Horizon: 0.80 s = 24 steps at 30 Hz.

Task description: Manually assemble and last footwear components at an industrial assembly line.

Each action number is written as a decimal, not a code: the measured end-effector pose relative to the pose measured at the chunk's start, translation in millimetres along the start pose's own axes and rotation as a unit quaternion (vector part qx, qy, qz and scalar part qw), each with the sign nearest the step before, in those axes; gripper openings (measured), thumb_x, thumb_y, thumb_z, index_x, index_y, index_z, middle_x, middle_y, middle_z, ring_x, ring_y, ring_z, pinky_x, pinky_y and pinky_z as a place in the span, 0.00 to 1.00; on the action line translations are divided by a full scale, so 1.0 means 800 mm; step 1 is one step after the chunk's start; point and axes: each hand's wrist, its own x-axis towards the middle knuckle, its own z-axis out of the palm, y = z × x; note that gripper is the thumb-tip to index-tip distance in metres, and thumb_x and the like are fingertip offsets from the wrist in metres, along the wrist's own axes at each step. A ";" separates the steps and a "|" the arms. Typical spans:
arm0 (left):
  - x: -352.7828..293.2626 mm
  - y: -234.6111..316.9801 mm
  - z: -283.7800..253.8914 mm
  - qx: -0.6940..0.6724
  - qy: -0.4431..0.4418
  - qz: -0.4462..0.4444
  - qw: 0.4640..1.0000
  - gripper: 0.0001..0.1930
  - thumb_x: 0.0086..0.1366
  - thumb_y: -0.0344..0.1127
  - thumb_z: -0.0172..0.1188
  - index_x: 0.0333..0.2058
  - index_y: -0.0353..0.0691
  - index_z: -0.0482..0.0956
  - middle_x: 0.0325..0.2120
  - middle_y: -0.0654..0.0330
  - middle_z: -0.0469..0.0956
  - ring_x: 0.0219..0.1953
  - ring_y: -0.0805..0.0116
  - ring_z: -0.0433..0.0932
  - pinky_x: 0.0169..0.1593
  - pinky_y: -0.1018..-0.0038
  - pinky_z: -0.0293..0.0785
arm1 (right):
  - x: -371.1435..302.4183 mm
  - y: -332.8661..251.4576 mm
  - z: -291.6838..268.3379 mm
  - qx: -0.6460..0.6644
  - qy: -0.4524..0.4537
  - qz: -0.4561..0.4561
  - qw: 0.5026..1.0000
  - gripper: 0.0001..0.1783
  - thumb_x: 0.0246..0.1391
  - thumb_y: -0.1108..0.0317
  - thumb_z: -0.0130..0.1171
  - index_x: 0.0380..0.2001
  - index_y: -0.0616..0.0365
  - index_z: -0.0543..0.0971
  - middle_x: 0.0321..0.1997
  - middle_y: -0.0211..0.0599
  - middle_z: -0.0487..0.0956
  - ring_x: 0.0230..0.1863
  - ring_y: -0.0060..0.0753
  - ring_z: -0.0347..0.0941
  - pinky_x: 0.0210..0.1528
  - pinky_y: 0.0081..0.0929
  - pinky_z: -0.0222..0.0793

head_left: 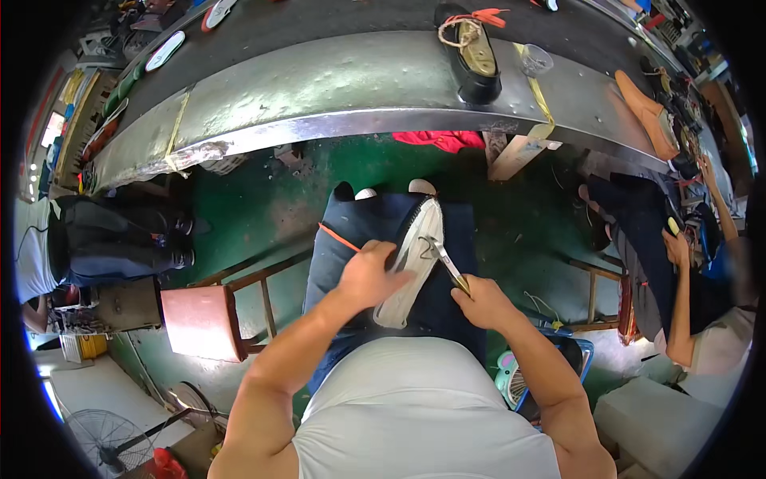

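Observation:
Across my lap lies a shoe (417, 259) with its pale underside up and a dark edge near the far end. My right hand (483, 303) is wrapped round the handle of metal pincers (448, 265), whose jaws are at the middle of the underside. My left hand (371, 276) is over the shoe's left side, fingers apart, thumb stretched toward the underside. An orange lace (340, 237) sticks out past that hand; where its other end goes is hidden.
A metal-edged bench (319, 77) runs across ahead, with a black shoe (479, 68), a clear cup (535, 61) and a tan shoe (642, 112) on it. A brown stool (203, 323) stands left. People sit at both sides; a blue basket (588, 359) stands beside my right arm.

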 end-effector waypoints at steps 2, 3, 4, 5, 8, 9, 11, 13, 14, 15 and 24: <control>0.014 0.003 0.023 0.095 0.005 0.056 0.994 0.08 0.60 0.34 0.63 0.34 0.35 0.83 0.32 0.47 0.81 0.34 0.46 0.80 0.39 0.59 0.78 | -0.002 0.012 -0.013 0.000 0.011 -0.120 0.993 0.27 0.60 0.62 0.57 0.60 0.64 0.70 0.48 0.62 0.78 0.50 0.60 0.76 0.53 0.43 0.71; 0.013 -0.004 0.020 0.096 0.000 0.057 0.994 0.08 0.60 0.34 0.63 0.34 0.35 0.83 0.32 0.47 0.81 0.34 0.46 0.80 0.39 0.59 0.78 | -0.004 0.006 -0.007 0.005 0.010 -0.117 0.993 0.27 0.60 0.62 0.57 0.60 0.64 0.70 0.48 0.62 0.78 0.50 0.60 0.76 0.53 0.43 0.71; 0.011 -0.011 0.016 0.073 0.035 0.093 0.992 0.06 0.60 0.32 0.62 0.31 0.35 0.82 0.30 0.48 0.80 0.32 0.46 0.80 0.37 0.58 0.77 | -0.007 -0.001 -0.002 0.020 0.031 -0.151 0.988 0.24 0.60 0.63 0.57 0.56 0.65 0.72 0.46 0.62 0.78 0.49 0.62 0.76 0.53 0.43 0.71; 0.009 -0.018 0.013 0.049 0.070 0.129 0.988 0.06 0.60 0.31 0.61 0.29 0.34 0.81 0.27 0.49 0.78 0.30 0.46 0.79 0.36 0.58 0.77 | -0.009 -0.008 0.004 0.034 0.052 -0.185 0.981 0.21 0.60 0.64 0.56 0.53 0.67 0.73 0.45 0.62 0.78 0.47 0.64 0.75 0.54 0.44 0.71; 0.014 -0.001 0.020 0.059 0.075 0.126 0.987 0.06 0.60 0.31 0.61 0.28 0.35 0.80 0.26 0.51 0.78 0.29 0.47 0.79 0.34 0.57 0.77 | 0.008 0.000 0.003 -0.038 0.114 -0.229 0.966 0.18 0.61 0.63 0.57 0.47 0.69 0.75 0.44 0.55 0.80 0.44 0.55 0.79 0.48 0.41 0.76; 0.012 0.006 0.021 0.058 0.076 0.125 0.988 0.06 0.60 0.31 0.61 0.28 0.35 0.80 0.26 0.51 0.78 0.29 0.47 0.79 0.34 0.57 0.77 | 0.011 -0.008 -0.006 -0.039 0.113 -0.229 0.966 0.18 0.61 0.63 0.57 0.47 0.69 0.75 0.44 0.55 0.80 0.44 0.55 0.79 0.48 0.41 0.76; 0.008 0.021 0.028 0.097 0.067 0.137 0.984 0.08 0.61 0.32 0.59 0.24 0.36 0.75 0.24 0.51 0.77 0.26 0.46 0.78 0.33 0.56 0.78 | 0.010 -0.032 -0.046 0.218 -0.174 0.006 0.960 0.19 0.64 0.60 0.55 0.48 0.65 0.74 0.45 0.44 0.80 0.39 0.35 0.79 0.41 0.33 0.77; 0.009 0.019 0.027 0.089 0.066 0.155 0.982 0.11 0.63 0.34 0.59 0.24 0.36 0.73 0.24 0.52 0.76 0.25 0.47 0.78 0.32 0.56 0.76 | 0.011 -0.045 -0.084 0.286 -0.249 0.054 0.924 0.18 0.66 0.56 0.55 0.45 0.61 0.77 0.41 0.34 0.81 0.37 0.24 0.78 0.34 0.30 0.76; 0.013 0.017 0.022 0.057 0.051 0.109 0.991 0.12 0.65 0.36 0.57 0.25 0.35 0.74 0.25 0.51 0.77 0.27 0.45 0.78 0.33 0.55 0.76 | 0.016 -0.047 -0.091 0.216 -0.226 0.045 0.949 0.18 0.66 0.56 0.54 0.44 0.62 0.77 0.39 0.36 0.81 0.37 0.29 0.79 0.34 0.33 0.75; 0.020 0.014 0.017 0.026 0.036 0.060 0.997 0.14 0.68 0.39 0.56 0.27 0.35 0.75 0.27 0.50 0.78 0.29 0.44 0.79 0.35 0.54 0.76 | 0.023 -0.051 -0.095 0.144 -0.205 0.035 0.968 0.18 0.66 0.56 0.54 0.43 0.62 0.77 0.37 0.38 0.82 0.36 0.34 0.80 0.35 0.35 0.75; 0.042 -0.068 0.058 -0.569 -0.135 -0.191 0.788 0.40 0.69 0.51 0.60 0.69 0.35 0.55 0.62 0.54 0.68 0.63 0.64 0.67 0.65 0.68 0.63 | 0.042 -0.047 -0.004 0.017 0.045 -0.143 0.989 0.15 0.60 0.61 0.57 0.32 0.66 0.77 0.30 0.56 0.80 0.36 0.62 0.77 0.39 0.50 0.72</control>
